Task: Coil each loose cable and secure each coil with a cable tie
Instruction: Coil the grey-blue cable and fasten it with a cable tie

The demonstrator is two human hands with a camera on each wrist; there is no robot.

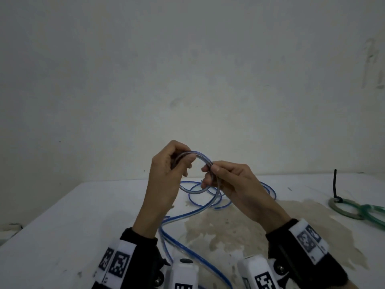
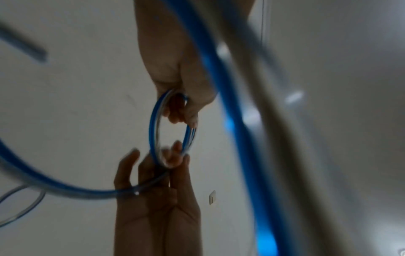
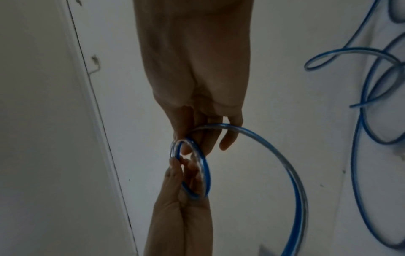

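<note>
A clear cable with a blue stripe (image 1: pixel 200 156) is wound into a small coil held in the air above the white table (image 1: pixel 62 226). My left hand (image 1: pixel 183 163) grips the coil's left side with curled fingers. My right hand (image 1: pixel 210 172) pinches the cable at the coil's right side. The rest of the cable (image 1: pixel 208 205) lies in loose loops on the table and runs back toward me. In the left wrist view my left hand (image 2: pixel 181 97) holds the coil (image 2: pixel 153 128) from above, with my right hand (image 2: pixel 153 199) below. In the right wrist view my right hand (image 3: pixel 197 121) holds the coil (image 3: pixel 205 173).
A green cable (image 1: pixel 343 208) lies coiled at the table's right edge, bound by a black tie (image 1: pixel 335 184) that stands up. A brown stain (image 1: pixel 239 226) covers the table's middle. A pale wall rises behind the table's far edge.
</note>
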